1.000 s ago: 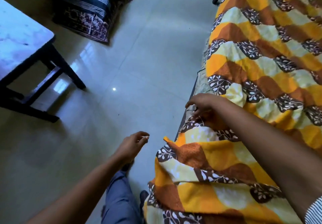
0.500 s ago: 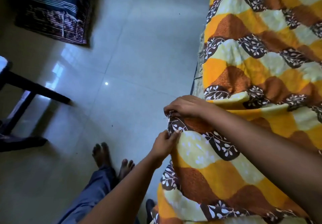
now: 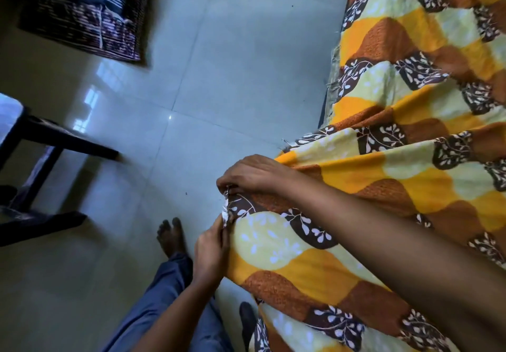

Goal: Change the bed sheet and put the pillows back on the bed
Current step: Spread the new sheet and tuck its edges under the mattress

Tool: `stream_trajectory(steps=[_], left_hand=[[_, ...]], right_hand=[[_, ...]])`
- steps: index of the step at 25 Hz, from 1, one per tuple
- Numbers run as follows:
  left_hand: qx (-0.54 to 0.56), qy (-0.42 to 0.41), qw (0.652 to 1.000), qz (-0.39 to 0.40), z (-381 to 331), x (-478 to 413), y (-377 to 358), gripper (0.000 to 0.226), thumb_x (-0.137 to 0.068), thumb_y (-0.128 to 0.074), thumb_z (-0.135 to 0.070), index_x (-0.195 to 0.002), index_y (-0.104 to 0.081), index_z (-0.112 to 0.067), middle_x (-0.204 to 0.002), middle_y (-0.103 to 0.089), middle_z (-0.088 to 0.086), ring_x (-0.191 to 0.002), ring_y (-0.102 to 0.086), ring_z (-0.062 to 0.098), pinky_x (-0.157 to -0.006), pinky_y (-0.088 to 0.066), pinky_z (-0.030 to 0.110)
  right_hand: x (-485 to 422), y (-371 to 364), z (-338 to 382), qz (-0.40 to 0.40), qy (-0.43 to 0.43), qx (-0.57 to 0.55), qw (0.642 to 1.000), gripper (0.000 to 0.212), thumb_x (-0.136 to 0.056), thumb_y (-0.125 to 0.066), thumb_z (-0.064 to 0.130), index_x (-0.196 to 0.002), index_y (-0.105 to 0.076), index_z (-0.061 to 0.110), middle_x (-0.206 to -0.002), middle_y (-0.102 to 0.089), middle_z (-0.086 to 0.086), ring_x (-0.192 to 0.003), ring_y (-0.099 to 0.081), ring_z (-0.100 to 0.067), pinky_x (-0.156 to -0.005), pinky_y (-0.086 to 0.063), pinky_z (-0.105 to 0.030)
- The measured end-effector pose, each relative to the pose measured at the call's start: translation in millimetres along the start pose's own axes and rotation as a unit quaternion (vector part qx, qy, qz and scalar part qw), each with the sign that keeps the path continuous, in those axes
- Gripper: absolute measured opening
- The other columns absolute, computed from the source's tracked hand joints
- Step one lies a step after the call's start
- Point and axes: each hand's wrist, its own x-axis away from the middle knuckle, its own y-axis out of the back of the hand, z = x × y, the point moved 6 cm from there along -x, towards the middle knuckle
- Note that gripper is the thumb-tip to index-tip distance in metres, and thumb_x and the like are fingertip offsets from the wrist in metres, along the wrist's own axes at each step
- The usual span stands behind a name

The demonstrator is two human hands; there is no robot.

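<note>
Your right hand (image 3: 254, 175): fingers curled, pinching the bed sheet (image 3: 356, 176) by its hem, just off the bed's (image 3: 331, 83) floor-side edge. Your left hand (image 3: 209, 255): pinching the same hem just below. Risk: so narrow a fingertip hold may slip, or the frayed hem tear, under a hard tug. Pose: right forearm crosses above the bed, knuckles up; left arm reaches up beside the bed. Well apart from the bed: a striped bundle (image 3: 82, 9), perhaps a pillow.

bed sheet (image 3: 405, 184): scalloped patches of orange, pale yellow and rust brown; dark brown patches with white leafy sprigs; pale flecks on the yellow | floor (image 3: 232, 64): pale grey glossy tiles | striped cloth (image 3: 82, 3): navy with white stripes, maroon-and-white banded edge | counter (image 3: 65, 140): black frame, whitish top | trousers (image 3: 147, 310): blue-grey
</note>
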Motion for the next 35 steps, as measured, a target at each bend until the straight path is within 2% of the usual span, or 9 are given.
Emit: stream_trajectory(steps=[4,6,14,19,24,27,31,33,35], left_hand=[[0.039,0.076,0.991,0.105,21.4,-10.2,-17.5,0.025,-0.095,-0.047,-0.035,-0.094,-0.062,-0.015,-0.092,-0.068,0.018,-0.093,-0.063,0.033,-0.069,-0.042,0.032],[0.025,0.102,0.981,0.161,17.1,-22.6,-20.0,0.035,-0.094,-0.045,-0.043,-0.119,-0.056,-0.021,-0.115,-0.064,0.011,-0.107,-0.060,0.026,-0.088,-0.047,0.035],[0.029,-0.008,0.977,0.212,-87.2,-88.9,-14.9,0.036,-0.097,-0.045,-0.032,-0.127,-0.053,-0.015,-0.135,-0.053,0.005,-0.134,-0.039,0.015,-0.104,-0.033,0.023],[0.067,-0.016,0.974,0.217,-141.4,-132.4,-44.7,0.034,-0.097,-0.045,-0.033,-0.126,-0.054,-0.018,-0.115,-0.059,-0.008,-0.105,-0.053,0.005,-0.075,-0.030,0.002],[0.174,0.081,0.953,0.235,-177.2,-170.4,-98.1,0.055,-0.081,-0.042,-0.056,-0.123,-0.055,-0.023,-0.115,-0.065,0.006,-0.113,-0.058,0.018,-0.099,-0.042,0.029],[0.214,0.129,0.938,0.240,-200.6,-187.2,-123.9,0.045,-0.090,-0.047,-0.051,-0.128,-0.050,-0.027,-0.117,-0.059,-0.004,-0.112,-0.055,0.013,-0.096,-0.040,0.026],[0.282,0.166,0.918,0.225,-231.9,-200.7,-135.1,0.041,-0.090,-0.049,-0.052,-0.124,-0.050,-0.030,-0.116,-0.051,-0.011,-0.111,-0.046,0.007,-0.090,-0.034,0.022],[0.226,0.159,0.942,0.191,-239.8,-213.6,-131.3,0.035,-0.086,-0.045,-0.057,-0.091,-0.057,-0.024,-0.097,-0.062,-0.001,-0.099,-0.055,0.019,-0.072,-0.035,0.027],[0.072,0.136,0.980,0.127,-239.8,-226.0,-117.5,0.039,-0.094,-0.035,-0.049,-0.091,-0.057,-0.017,-0.096,-0.065,0.015,-0.097,-0.058,0.033,-0.068,-0.032,0.033]], right_hand=[[-10.6,-17.2,-14.5,0.043,-0.080,-0.068,0.993,0.021,-0.087,-0.058,0.028,-0.107,-0.060,0.023,-0.111,-0.061,0.000,-0.109,-0.052,-0.021,-0.073,-0.035,-0.028],[1.3,-7.5,-36.8,0.054,-0.127,-0.093,0.986,0.030,-0.088,-0.059,0.032,-0.117,-0.057,0.023,-0.119,-0.055,-0.001,-0.116,-0.047,-0.020,-0.086,-0.039,-0.031],[82.3,78.8,-212.7,0.068,-0.276,0.015,0.959,0.026,-0.092,-0.055,0.023,-0.118,-0.060,0.021,-0.123,-0.058,-0.004,-0.115,-0.052,-0.022,-0.091,-0.041,-0.031],[46.7,58.5,-308.0,0.269,-0.174,0.208,0.924,0.047,-0.093,-0.048,0.039,-0.138,-0.038,0.034,-0.144,-0.041,0.003,-0.132,-0.035,-0.021,-0.103,-0.037,-0.040],[38.3,36.3,-346.0,0.411,-0.126,0.130,0.893,0.025,-0.086,-0.060,0.039,-0.095,-0.067,0.017,-0.104,-0.067,-0.003,-0.087,-0.056,-0.018,-0.078,-0.046,-0.031],[25.7,50.0,-342.7,0.324,-0.074,0.020,0.943,0.010,-0.084,-0.063,0.028,-0.082,-0.062,0.019,-0.090,-0.068,-0.004,-0.075,-0.055,-0.017,-0.058,-0.037,-0.027],[15.9,90.1,-324.9,0.205,0.024,0.070,0.976,0.013,-0.093,-0.048,0.033,-0.097,-0.056,0.023,-0.092,-0.058,0.005,-0.080,-0.051,-0.015,-0.064,-0.031,-0.029],[10.2,103.0,-318.9,0.154,0.076,0.126,0.977,0.015,-0.096,-0.042,0.030,-0.100,-0.055,0.023,-0.096,-0.061,0.004,-0.083,-0.054,-0.018,-0.062,-0.028,-0.029],[0.6,110.2,-319.0,0.129,0.087,0.154,0.976,0.015,-0.096,-0.040,0.027,-0.100,-0.054,0.024,-0.098,-0.063,0.002,-0.081,-0.055,-0.019,-0.057,-0.027,-0.031]])
